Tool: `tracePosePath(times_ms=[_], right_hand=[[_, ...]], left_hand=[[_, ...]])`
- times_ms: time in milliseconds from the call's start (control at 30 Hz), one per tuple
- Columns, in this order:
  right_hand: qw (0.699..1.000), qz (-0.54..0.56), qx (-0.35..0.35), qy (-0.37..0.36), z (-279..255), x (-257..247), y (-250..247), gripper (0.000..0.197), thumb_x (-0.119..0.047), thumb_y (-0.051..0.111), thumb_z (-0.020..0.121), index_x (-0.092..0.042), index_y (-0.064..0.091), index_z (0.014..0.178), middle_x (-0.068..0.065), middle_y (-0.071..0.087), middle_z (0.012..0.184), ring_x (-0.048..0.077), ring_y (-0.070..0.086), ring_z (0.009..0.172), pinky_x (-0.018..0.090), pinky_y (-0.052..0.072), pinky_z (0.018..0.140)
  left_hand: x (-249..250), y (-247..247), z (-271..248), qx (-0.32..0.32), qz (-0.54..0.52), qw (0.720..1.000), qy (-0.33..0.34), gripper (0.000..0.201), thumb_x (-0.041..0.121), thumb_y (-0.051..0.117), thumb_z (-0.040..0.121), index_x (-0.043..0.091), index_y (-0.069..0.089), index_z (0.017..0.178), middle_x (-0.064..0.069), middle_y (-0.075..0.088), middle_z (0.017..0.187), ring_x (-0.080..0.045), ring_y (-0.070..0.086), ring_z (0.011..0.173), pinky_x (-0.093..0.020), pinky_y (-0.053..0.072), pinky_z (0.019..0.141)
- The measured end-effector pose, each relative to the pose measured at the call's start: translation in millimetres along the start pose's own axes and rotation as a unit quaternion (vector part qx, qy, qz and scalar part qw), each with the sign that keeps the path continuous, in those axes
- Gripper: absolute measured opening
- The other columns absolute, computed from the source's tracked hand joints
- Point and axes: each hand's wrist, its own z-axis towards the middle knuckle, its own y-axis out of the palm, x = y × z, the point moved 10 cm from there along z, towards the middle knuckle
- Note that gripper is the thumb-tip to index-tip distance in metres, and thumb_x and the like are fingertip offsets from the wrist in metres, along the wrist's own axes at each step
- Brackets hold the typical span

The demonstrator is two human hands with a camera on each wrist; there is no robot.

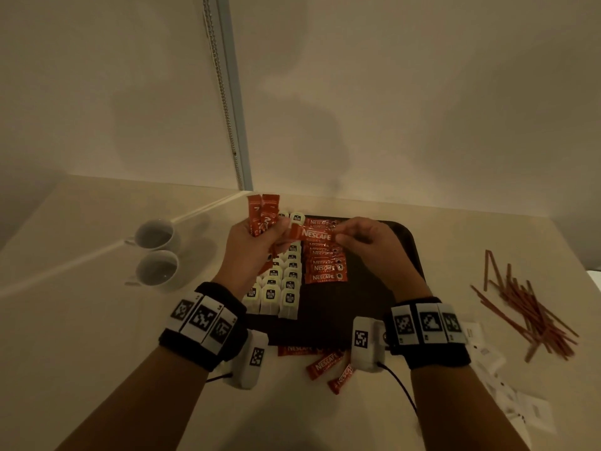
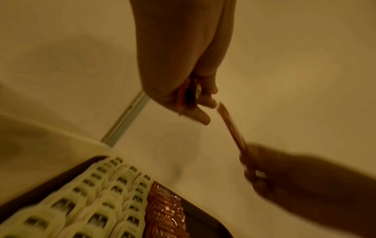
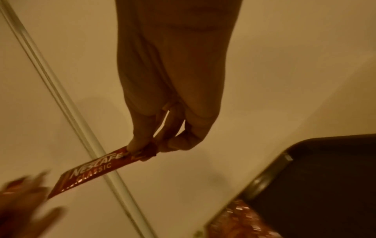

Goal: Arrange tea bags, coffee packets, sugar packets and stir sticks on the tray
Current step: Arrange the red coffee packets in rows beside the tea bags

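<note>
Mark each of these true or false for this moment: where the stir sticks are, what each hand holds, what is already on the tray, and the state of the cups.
1. The stir sticks lie in a row on the tray. False: they lie in a loose pile on the table, to the right of the tray.
2. The right hand pinches one end of a coffee packet. True.
3. The left hand holds nothing. False: it grips several coffee packets.
4. Tea bags and a column of coffee packets already sit on the tray. True.
5. Two cups stand on the table left of the tray. True.
</note>
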Motion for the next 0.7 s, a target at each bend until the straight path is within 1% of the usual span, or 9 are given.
tracePosePath(times_ms=[67, 133, 167, 233, 300, 367, 467, 567, 700], right_hand=[[0.997, -0.076, -0.005, 0.026, 2, 27, -6, 0.009, -0.014, 0.062, 0.087, -0.02, 0.064, 0.093, -0.007, 0.065, 0.095, -0.001, 0.062, 0.085, 0.013, 0.049, 0.066], [0.989, -0.132, -0.025, 0.065, 1, 60, -7, 0.01, -0.013, 0.063, 0.085, -0.022, 0.062, 0.088, -0.011, 0.063, 0.094, 0.0, 0.059, 0.087, 0.014, 0.044, 0.07], [0.984, -0.15, -0.039, 0.085, 0, 77, -5, 0.012, -0.012, 0.064, 0.085, -0.024, 0.062, 0.086, -0.012, 0.062, 0.093, -0.001, 0.057, 0.087, 0.014, 0.043, 0.073], [0.974, -0.182, -0.064, 0.119, -3, 106, 1, 0.015, -0.011, 0.066, 0.083, -0.026, 0.062, 0.087, -0.014, 0.06, 0.094, -0.004, 0.055, 0.086, 0.017, 0.045, 0.082], [0.964, -0.209, -0.077, 0.144, -3, 129, 7, 0.015, -0.012, 0.067, 0.083, -0.023, 0.064, 0.092, -0.01, 0.061, 0.101, -0.003, 0.053, 0.088, 0.017, 0.041, 0.084], [0.959, -0.212, -0.078, 0.171, -1, 147, 13, 0.018, -0.012, 0.068, 0.083, -0.019, 0.065, 0.099, -0.005, 0.061, 0.11, 0.004, 0.054, 0.098, 0.018, 0.039, 0.086], [0.959, -0.199, -0.061, 0.191, 3, 159, 20, 0.02, -0.01, 0.068, 0.082, -0.016, 0.065, 0.101, -0.001, 0.061, 0.115, 0.012, 0.054, 0.11, 0.026, 0.039, 0.095], [0.961, -0.206, -0.035, 0.182, 8, 158, 21, 0.02, -0.009, 0.067, 0.083, -0.014, 0.063, 0.102, -0.001, 0.061, 0.112, 0.01, 0.054, 0.105, 0.025, 0.039, 0.093], [0.957, -0.225, -0.009, 0.183, 15, 160, 20, 0.021, -0.013, 0.067, 0.084, -0.013, 0.06, 0.104, 0.001, 0.059, 0.113, 0.007, 0.049, 0.097, 0.022, 0.038, 0.087]], left_hand=[[-9, -12, 0, 0.022, -0.01, 0.999, -0.034, 0.009, 0.02, 0.067, 0.086, 0.012, 0.064, 0.086, 0.0, 0.064, 0.064, -0.015, 0.065, 0.056, -0.025, 0.054, 0.053], [-19, -26, 0, 0.045, -0.008, 0.997, -0.063, 0.016, 0.023, 0.067, 0.086, 0.014, 0.057, 0.076, 0.001, 0.051, 0.057, -0.01, 0.049, 0.04, -0.02, 0.042, 0.038], [-24, -31, 1, 0.05, -0.006, 0.996, -0.075, 0.02, 0.024, 0.067, 0.086, 0.015, 0.054, 0.073, 0.001, 0.046, 0.056, -0.008, 0.042, 0.036, -0.019, 0.036, 0.034], [-32, -36, 1, 0.049, -0.006, 0.994, -0.1, 0.024, 0.028, 0.066, 0.086, 0.016, 0.051, 0.071, 0.001, 0.042, 0.056, -0.007, 0.036, 0.034, -0.017, 0.03, 0.032], [-40, -38, 1, 0.046, -0.014, 0.991, -0.125, 0.023, 0.031, 0.065, 0.087, 0.017, 0.052, 0.074, 0.002, 0.043, 0.055, -0.007, 0.034, 0.035, -0.017, 0.029, 0.033], [-47, -41, 1, 0.045, -0.019, 0.987, -0.153, 0.019, 0.031, 0.062, 0.09, 0.017, 0.054, 0.079, 0.003, 0.045, 0.055, -0.007, 0.034, 0.035, -0.016, 0.027, 0.033], [-55, -42, 1, 0.044, -0.048, 0.98, -0.189, 0.012, 0.02, 0.05, 0.092, 0.017, 0.048, 0.08, 0.001, 0.048, 0.059, -0.008, 0.037, 0.036, -0.014, 0.025, 0.033], [-56, -40, 0, 0.04, -0.071, 0.977, -0.199, 0.012, 0.014, 0.042, 0.091, 0.016, 0.046, 0.08, 0.001, 0.05, 0.058, -0.009, 0.04, 0.036, -0.013, 0.024, 0.033], [-54, -40, -2, 0.031, -0.062, 0.978, -0.197, 0.012, 0.013, 0.041, 0.092, 0.015, 0.047, 0.081, 0.0, 0.051, 0.058, -0.01, 0.041, 0.038, -0.014, 0.025, 0.032]])
